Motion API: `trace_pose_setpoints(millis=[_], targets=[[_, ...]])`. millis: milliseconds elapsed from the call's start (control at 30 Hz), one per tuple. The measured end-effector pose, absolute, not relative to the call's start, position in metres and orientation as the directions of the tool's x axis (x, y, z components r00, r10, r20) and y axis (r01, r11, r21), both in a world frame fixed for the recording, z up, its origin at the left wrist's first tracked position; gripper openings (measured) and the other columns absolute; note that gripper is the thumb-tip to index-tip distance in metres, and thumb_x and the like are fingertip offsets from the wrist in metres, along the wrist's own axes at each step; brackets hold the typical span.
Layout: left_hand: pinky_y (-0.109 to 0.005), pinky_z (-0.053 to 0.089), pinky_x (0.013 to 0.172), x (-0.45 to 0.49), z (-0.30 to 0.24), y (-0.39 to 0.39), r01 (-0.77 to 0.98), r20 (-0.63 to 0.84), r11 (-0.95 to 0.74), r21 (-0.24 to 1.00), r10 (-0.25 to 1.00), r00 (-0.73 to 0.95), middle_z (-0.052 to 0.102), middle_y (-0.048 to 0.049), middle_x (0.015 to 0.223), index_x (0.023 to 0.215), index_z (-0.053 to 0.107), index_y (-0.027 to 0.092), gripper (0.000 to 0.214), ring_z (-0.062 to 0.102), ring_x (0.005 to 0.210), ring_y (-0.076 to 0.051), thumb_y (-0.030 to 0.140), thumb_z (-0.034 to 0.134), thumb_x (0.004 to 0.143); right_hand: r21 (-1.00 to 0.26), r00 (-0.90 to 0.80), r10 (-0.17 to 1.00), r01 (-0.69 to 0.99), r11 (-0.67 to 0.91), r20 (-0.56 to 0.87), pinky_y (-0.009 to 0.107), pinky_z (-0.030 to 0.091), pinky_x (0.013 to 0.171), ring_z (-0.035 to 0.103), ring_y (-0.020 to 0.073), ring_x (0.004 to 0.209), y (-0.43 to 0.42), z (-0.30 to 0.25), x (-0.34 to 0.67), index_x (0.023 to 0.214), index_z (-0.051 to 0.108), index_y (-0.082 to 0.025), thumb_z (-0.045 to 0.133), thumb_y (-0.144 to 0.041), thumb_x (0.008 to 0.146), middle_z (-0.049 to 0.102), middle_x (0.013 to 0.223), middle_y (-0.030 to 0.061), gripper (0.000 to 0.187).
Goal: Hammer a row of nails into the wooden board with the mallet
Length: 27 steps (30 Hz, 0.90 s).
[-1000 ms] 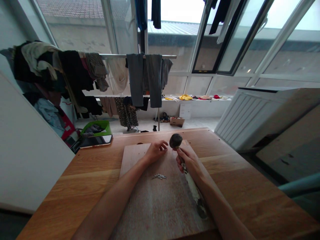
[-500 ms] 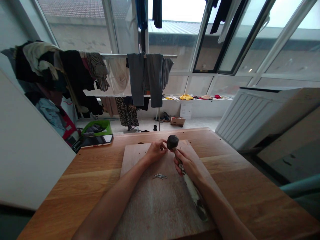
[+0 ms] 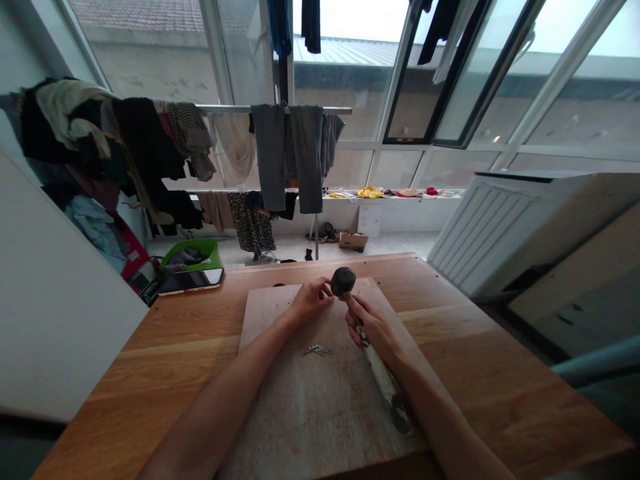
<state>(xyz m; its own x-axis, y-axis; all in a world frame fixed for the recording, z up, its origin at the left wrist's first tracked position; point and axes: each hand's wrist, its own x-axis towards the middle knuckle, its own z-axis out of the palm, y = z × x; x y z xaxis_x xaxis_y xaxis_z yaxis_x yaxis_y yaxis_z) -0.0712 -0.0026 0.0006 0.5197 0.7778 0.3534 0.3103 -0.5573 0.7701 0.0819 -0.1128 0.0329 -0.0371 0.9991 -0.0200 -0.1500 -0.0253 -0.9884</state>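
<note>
Since 1 second ago the hammer [image 3: 350, 300] has swung left, its dark head moving from a clear gap away to just beside the left hand's fingertips. That head now hangs over the far part of the board [image 3: 280, 400], and the pale, worn handle runs back toward the person, under the right forearm, with its end lying near the board's right edge.

The right hand [image 3: 373, 327] is clenched around the handle just below the head, fingers wrapped fully over it. The left hand [image 3: 309, 301] rests on the board with thumb and fingertips pinched together at a spot close to the hammer head; whatever sits between them is too small to make out, so I cannot tell whether it grips anything.

A small heap of nails [image 3: 319, 349] lies loose on the board between the 2 forearms, apart from both hands.

The board lies flat on a wooden table [image 3: 165, 360] and covers its middle. At the table's far left corner a phone [image 3: 193, 280] lies flat, with a green bin [image 3: 193, 253] on the floor just behind it. Beyond the table, a drying rack [image 3: 280, 113] hung with clothes stands before large windows, and a white panel leans at the left.
</note>
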Motion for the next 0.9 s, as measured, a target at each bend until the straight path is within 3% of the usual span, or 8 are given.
trace_pose_setpoints(millis=[167, 267, 367, 500, 600, 733, 800, 900], targets=[[-0.022, 0.045, 0.059, -0.083, 0.02, -0.006, 0.393, 0.257, -0.535, 0.747, 0.779, 0.572, 0.064, -0.0017, 0.089, 0.102, 0.062, 0.014, 0.035, 0.055, 0.064, -0.01, 0.025, 0.075, 0.071, -0.983, 0.014, 1.0, -0.182, 0.008, 0.005, 0.018, 0.028, 0.026, 0.04, 0.0053, 0.028, -0.113, 0.037, 0.085, 0.105, 0.057, -0.019, 0.063, -0.063, 0.08, 0.046, 0.055, -0.0111, 0.051], [-0.023, 0.044, 0.06, -0.098, 0.047, -0.021, 0.451, 0.074, -0.59, 0.67, 0.657, 0.751, 0.062, -0.0014, 0.081, 0.094, 0.064, 0.015, 0.021, 0.056, 0.067, -0.013, 0.028, 0.068, 0.077, -0.981, 0.05, 0.999, -0.195, 0.02, 0.01, 0.018, 0.029, 0.026, 0.041, 0.0053, 0.029, -0.113, 0.038, 0.086, 0.104, 0.057, -0.019, 0.065, -0.061, 0.08, 0.047, 0.056, -0.0107, 0.049], [-0.025, 0.042, 0.059, -0.106, 0.07, -0.045, 0.456, -0.143, -0.756, 0.469, 0.445, 0.884, 0.062, -0.0025, 0.083, 0.087, 0.067, 0.017, 0.02, 0.057, 0.07, -0.016, 0.029, 0.071, 0.072, -0.979, 0.078, 0.997, -0.204, 0.028, 0.012, 0.018, 0.029, 0.025, 0.042, 0.006, 0.029, -0.112, 0.037, 0.088, 0.103, 0.057, -0.019, 0.066, -0.06, 0.08, 0.048, 0.055, -0.0108, 0.049], [-0.027, 0.04, 0.057, -0.099, 0.075, -0.066, 0.404, -0.2, -0.874, 0.27, 0.359, 0.912, 0.061, -0.0045, 0.082, 0.076, 0.07, 0.017, 0.013, 0.052, 0.065, -0.016, 0.027, 0.073, 0.07, -0.979, 0.086, 0.996, -0.2, 0.037, 0.02, 0.018, 0.029, 0.025, 0.043, 0.0066, 0.029, -0.11, 0.034, 0.088, 0.103, 0.057, -0.019, 0.066, -0.06, 0.08, 0.048, 0.054, -0.0109, 0.048], [-0.027, 0.038, 0.055, -0.092, 0.07, -0.067, 0.354, -0.193, -0.89, 0.288, 0.308, 0.932, 0.059, -0.0029, 0.075, 0.068, 0.07, 0.017, 0.004, 0.05, 0.061, -0.014, 0.02, 0.072, 0.069, -0.982, 0.081, 0.997, -0.185, 0.031, 0.017, 0.018, 0.03, 0.025, 0.043, 0.0066, 0.029, -0.11, 0.033, 0.087, 0.101, 0.057, -0.019, 0.065, -0.061, 0.081, 0.048, 0.054, -0.0107, 0.048], [-0.026, 0.036, 0.053, -0.092, 0.068, -0.06, 0.331, -0.199, -0.861, 0.387, 0.273, 0.941, 0.056, 0.0006, 0.062, 0.059, 0.064, 0.017, 0.011, 0.049, 0.056, -0.013, 0.015, 0.069, 0.069, -0.984, 0.072, 0.997, -0.177, 0.022, 0.01, 0.018, 0.031, 0.025, 0.043, 0.0066, 0.03, -0.111, 0.032, 0.086, 0.102, 0.057, -0.019, 0.065, -0.062, 0.08, 0.048, 0.055, -0.0105, 0.049], [-0.024, 0.037, 0.054, -0.095, 0.068, -0.054, 0.354, -0.164, -0.786, 0.506, 0.315, 0.935, 0.059, 0.002, 0.062, 0.065, 0.065, 0.017, 0.007, 0.051, 0.056, -0.011, 0.012, 0.067, 0.07, -0.984, 0.071, 0.997, -0.177, 0.02, 0.007, 0.018, 0.031, 0.025, 0.043, 0.0064, 0.03, -0.111, 0.032, 0.085, 0.104, 0.057, -0.019, 0.065, -0.062, 0.081, 0.048, 0.056, -0.0103, 0.049], [-0.021, 0.043, 0.059, -0.101, 0.063, -0.037, 0.315, 0.037, -0.636, 0.704, 0.476, 0.879, 0.064, 0.0016, 0.07, 0.083, 0.066, 0.016, 0.009, 0.058, 0.063, -0.011, 0.012, 0.063, 0.075, -0.984, 0.076, 0.997, -0.177, 0.015, 0.002, 0.018, 0.03, 0.025, 0.043, 0.0063, 0.03, -0.111, 0.032, 0.086, 0.106, 0.058, -0.019, 0.065, -0.062, 0.08, 0.048, 0.056, -0.0105, 0.05]])
